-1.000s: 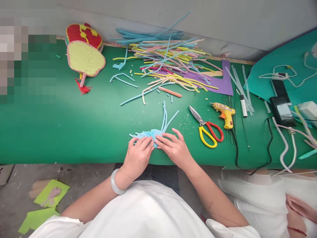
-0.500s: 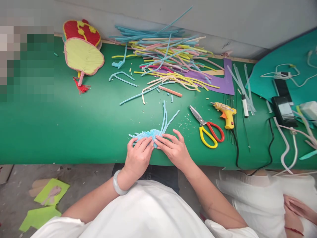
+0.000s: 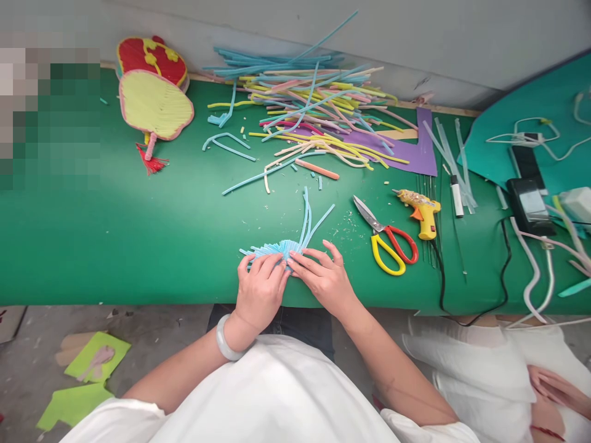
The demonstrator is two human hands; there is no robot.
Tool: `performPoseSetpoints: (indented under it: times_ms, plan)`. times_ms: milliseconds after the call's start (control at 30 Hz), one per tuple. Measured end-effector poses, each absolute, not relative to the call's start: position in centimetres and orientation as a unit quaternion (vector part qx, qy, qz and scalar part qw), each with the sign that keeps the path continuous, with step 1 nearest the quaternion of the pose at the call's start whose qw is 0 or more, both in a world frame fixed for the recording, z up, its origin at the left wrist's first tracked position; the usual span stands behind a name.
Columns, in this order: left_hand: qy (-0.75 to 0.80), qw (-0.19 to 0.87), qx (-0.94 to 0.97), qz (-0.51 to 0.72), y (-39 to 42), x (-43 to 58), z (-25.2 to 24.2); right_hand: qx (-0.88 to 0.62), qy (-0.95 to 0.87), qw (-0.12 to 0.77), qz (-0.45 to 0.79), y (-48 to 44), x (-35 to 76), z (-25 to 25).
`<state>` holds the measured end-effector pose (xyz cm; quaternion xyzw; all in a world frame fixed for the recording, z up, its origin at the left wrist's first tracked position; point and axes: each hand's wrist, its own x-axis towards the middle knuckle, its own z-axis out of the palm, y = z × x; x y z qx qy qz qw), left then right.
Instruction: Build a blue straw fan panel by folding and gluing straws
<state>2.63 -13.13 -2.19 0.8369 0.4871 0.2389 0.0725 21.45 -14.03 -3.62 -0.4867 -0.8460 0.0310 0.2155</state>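
Observation:
A light blue fan-shaped piece point(image 3: 273, 249) made of thin strips lies on the green table point(image 3: 138, 234) near its front edge. Long loose blue strips point(image 3: 308, 215) stick up from its right side. My left hand point(image 3: 260, 288), with a pale bangle on the wrist, has its curled fingers pressed on the piece's lower edge. My right hand point(image 3: 324, 278) meets it from the right, fingertips pressing the same spot at the piece's middle.
Yellow-and-red scissors point(image 3: 388, 243) and a yellow glue gun point(image 3: 421, 212) lie to the right. A heap of coloured strips point(image 3: 318, 117) and purple sheet point(image 3: 415, 154) sit at the back, finished fans point(image 3: 154, 101) back left, phones point(image 3: 529, 184) and cables far right.
My left hand and wrist have shifted slightly to the right along the piece's edge. My right hand and the blue piece stay where they were.

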Motion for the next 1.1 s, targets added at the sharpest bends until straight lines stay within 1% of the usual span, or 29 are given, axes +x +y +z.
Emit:
performPoseSetpoints:
  times_ms: [367,733,1100]
  plan:
    - [0.507,0.075,0.834,0.205,-13.18,3.02,-2.09,-0.481,-0.846,0.228,0.018,-13.94,21.41,-3.62]
    - [0.514,0.067,0.829,0.210,-13.25,3.15,-2.30,-0.481,-0.845,0.234,0.004,-13.92,21.35,-3.66]
    - [0.511,0.060,0.829,0.218,-13.30,3.16,-2.39,-0.486,-0.843,0.230,0.015,-13.95,21.37,-3.76]
